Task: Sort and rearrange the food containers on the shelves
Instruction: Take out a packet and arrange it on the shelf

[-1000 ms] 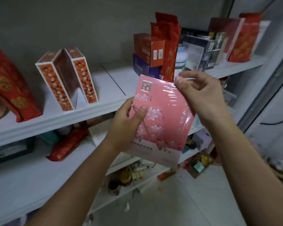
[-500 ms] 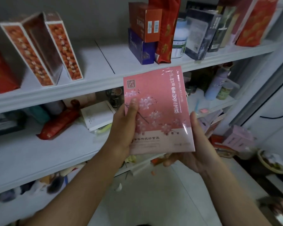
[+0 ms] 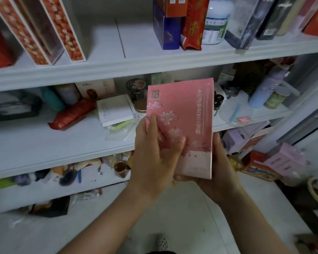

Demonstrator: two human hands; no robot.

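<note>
Lettering on pink box (image 3: 191, 110) is blurred, right hand (image 3: 219, 171) partly hidden beneath.

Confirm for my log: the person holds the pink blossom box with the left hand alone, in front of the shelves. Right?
No. The head view shows both hands holding the pink blossom box: the left hand on its front, the right hand under its bottom, in front of the shelves.

head view looks down, near the shelves (image 3: 117, 70).
</note>
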